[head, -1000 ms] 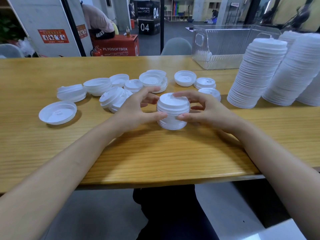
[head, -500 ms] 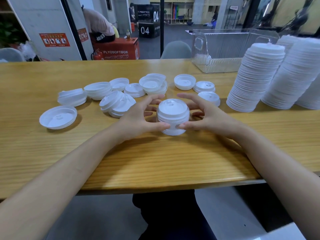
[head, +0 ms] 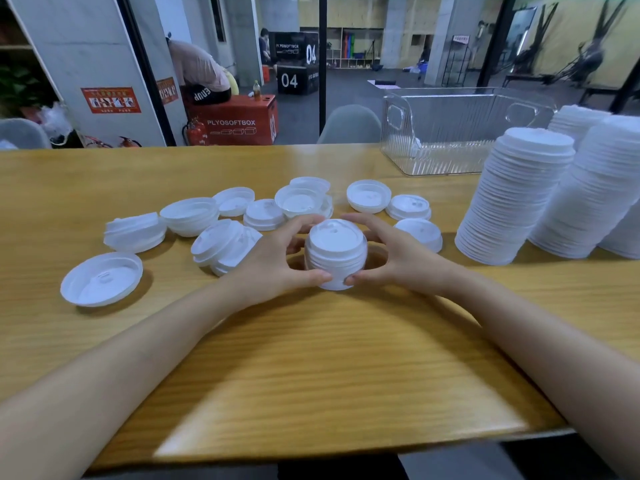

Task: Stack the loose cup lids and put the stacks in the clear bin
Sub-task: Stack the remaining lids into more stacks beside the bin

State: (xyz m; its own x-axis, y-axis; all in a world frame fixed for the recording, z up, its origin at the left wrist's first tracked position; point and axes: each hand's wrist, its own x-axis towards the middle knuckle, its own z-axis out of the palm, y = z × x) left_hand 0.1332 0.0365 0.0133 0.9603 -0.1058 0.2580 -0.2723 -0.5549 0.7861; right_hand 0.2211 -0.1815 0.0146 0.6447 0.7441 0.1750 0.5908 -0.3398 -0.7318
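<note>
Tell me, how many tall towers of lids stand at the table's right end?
4: a front tower, a wider tower right of it, a rear tower by the clear bin, and an edge tower cut off by the frame. More may be hidden.

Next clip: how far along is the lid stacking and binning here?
Done: tall stacks stand on the table at the right, outside the clear bin, which looks almost empty. In hand: the left hand and right hand hold a short stack between thumbs and fingers. Left: the loose lids and small piles beyond the hands need stacking, then every stack goes into the bin.
</note>
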